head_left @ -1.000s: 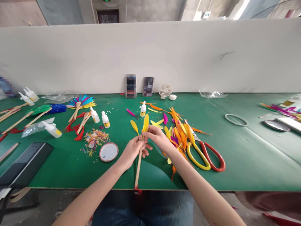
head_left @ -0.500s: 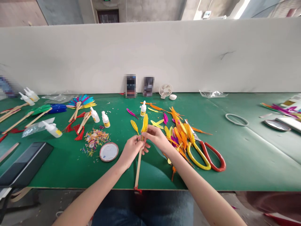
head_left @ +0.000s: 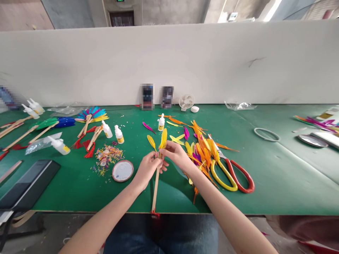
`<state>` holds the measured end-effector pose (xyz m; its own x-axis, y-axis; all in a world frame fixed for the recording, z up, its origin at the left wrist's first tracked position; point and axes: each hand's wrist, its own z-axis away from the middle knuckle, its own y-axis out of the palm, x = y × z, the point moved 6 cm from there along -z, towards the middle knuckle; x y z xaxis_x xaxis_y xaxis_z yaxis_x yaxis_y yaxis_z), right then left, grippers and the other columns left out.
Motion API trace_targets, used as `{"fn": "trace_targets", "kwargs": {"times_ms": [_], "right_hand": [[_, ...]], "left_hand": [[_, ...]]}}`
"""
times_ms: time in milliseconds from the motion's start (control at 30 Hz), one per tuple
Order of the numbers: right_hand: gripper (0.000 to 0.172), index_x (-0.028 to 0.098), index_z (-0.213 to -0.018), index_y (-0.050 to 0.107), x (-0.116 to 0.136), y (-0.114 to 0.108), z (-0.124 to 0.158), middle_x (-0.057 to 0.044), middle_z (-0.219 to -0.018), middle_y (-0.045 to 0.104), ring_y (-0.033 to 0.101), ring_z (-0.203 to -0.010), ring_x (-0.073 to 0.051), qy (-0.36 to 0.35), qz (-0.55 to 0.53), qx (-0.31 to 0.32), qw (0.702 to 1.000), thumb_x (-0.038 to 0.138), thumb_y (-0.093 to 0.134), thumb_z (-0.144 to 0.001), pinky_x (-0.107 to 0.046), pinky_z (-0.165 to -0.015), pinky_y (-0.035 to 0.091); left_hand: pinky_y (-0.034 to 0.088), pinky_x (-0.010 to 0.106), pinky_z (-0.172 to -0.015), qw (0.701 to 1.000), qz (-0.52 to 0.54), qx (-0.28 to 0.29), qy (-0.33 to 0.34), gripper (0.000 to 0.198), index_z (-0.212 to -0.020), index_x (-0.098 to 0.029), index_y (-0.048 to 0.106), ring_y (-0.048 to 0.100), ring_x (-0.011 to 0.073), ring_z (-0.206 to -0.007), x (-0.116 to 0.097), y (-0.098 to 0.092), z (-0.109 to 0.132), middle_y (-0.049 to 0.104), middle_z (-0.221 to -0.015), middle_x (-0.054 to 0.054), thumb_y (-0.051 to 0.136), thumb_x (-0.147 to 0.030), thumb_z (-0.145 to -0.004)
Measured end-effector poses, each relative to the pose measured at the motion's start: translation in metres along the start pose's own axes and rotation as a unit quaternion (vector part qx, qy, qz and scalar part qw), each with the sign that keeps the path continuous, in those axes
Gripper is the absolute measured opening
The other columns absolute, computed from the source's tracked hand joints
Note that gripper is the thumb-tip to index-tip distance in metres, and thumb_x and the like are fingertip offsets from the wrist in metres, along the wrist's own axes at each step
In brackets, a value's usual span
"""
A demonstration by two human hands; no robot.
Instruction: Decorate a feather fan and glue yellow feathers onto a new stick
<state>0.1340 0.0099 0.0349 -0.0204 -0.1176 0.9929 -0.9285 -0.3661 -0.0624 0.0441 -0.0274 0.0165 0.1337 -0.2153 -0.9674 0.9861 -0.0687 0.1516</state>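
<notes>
My left hand (head_left: 147,170) is closed around the upper part of a long wooden stick (head_left: 155,192) that slants down to the table's front edge. My right hand (head_left: 175,154) pinches the base of a yellow feather (head_left: 163,138) at the stick's top. A second yellow feather (head_left: 151,141) fans out to the left of it from the same spot. Just right of my hands lies a pile of orange, yellow and magenta feathers (head_left: 202,146).
Yellow- and red-handled scissors (head_left: 233,173) lie by the pile. A round lid (head_left: 122,170), colourful scraps (head_left: 107,155), small glue bottles (head_left: 119,134) and finished feather fans (head_left: 91,114) sit left. A dark tray (head_left: 25,185) is at front left, a ring (head_left: 266,134) at right.
</notes>
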Motion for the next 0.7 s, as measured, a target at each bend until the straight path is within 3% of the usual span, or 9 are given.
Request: {"fn": "trace_targets", "kwargs": {"times_ms": [700], "right_hand": [[0.025, 0.018, -0.059, 0.043, -0.0002, 0.0019, 0.001, 0.004, -0.053, 0.05, 0.047, -0.048, -0.009, 0.008, 0.013, -0.003, 1.0, 0.036, 0.058, -0.068, -0.024, -0.048, 0.036]], "left_hand": [[0.038, 0.02, -0.045, 1.0, -0.002, 0.0, -0.001, 0.004, -0.063, -0.015, 0.048, 0.054, 0.0088, -0.047, 0.0026, -0.0011, -0.0003, 0.059, -0.055, 0.0, 0.045, -0.018, -0.063]]}}
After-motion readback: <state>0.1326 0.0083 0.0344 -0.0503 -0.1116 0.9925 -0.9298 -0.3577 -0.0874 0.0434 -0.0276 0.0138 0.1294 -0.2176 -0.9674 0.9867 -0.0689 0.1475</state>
